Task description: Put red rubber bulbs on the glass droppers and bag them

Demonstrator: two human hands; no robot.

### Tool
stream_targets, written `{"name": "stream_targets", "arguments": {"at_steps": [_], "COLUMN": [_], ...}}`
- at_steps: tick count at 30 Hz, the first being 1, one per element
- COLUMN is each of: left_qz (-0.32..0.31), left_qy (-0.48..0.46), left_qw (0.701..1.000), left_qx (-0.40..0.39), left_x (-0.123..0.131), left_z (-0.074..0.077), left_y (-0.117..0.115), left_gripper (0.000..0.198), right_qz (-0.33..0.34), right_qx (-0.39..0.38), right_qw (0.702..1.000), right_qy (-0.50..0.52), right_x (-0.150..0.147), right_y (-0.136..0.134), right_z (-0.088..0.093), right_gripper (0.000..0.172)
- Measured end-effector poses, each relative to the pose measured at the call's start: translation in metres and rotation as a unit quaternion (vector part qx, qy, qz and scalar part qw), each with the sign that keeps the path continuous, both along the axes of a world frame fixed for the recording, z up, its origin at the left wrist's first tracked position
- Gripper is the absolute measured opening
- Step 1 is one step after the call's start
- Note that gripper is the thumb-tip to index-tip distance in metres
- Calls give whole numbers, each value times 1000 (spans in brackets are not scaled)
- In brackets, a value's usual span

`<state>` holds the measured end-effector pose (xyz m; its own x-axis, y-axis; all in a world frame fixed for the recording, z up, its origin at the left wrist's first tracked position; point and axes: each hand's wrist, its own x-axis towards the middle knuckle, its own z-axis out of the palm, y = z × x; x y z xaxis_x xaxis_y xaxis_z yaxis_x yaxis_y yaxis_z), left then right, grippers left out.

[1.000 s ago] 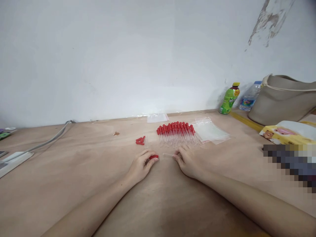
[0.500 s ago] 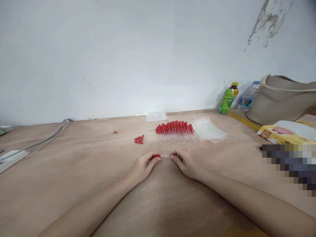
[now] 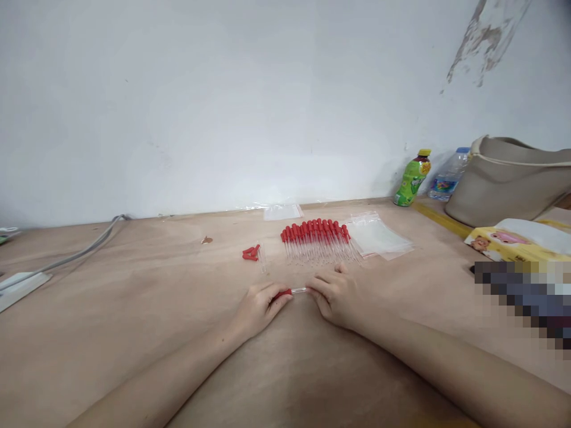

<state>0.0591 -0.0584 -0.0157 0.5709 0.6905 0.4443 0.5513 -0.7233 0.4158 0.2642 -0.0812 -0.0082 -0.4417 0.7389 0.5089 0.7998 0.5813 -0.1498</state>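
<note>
My left hand (image 3: 263, 308) pinches a red rubber bulb (image 3: 282, 293) near the middle of the table. A thin clear tube (image 3: 299, 290) runs from the bulb to my right hand (image 3: 332, 297), whose fingers are closed on its other end. Beyond my hands lies a row of droppers (image 3: 316, 232) with red bulbs at the far side and clear tubes toward me. Left of the row are several loose red bulbs (image 3: 250, 254), with a few clear tubes (image 3: 262, 259) beside them.
Clear plastic bags (image 3: 381, 236) lie right of the row, another bag (image 3: 282, 212) by the wall. Farther right are a green bottle (image 3: 411, 180), a clear bottle (image 3: 447, 177), a grey bin (image 3: 504, 184) and a yellow tissue pack (image 3: 499, 242). A grey cable (image 3: 89, 248) is at left.
Both hands have come slightly nearer to me, with the bulb and tube still between them. The fingers of my right hand have shifted along their end of the tube.
</note>
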Motion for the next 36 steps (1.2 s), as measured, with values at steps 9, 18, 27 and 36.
{"name": "stream_targets", "arguments": {"at_steps": [9, 18, 27, 36], "left_qz": [10, 19, 1, -6], "left_qy": [-63, -91, -60, -47], "left_qw": [997, 987, 990, 993], "left_qx": [-37, -132, -126, -111], "left_x": [-3, -2, -4, -4], "left_z": [6, 3, 4, 0], "left_y": [2, 4, 1, 4], "left_gripper": [20, 21, 21, 20], "right_qz": [68, 87, 110, 92], "right_qx": [-74, 12, 20, -26], "right_qw": [992, 991, 992, 994], "right_qy": [77, 101, 67, 47], "right_x": [10, 1, -2, -7], "right_y": [8, 10, 13, 9], "right_z": [-2, -6, -11, -6], "right_gripper": [19, 18, 23, 26]}}
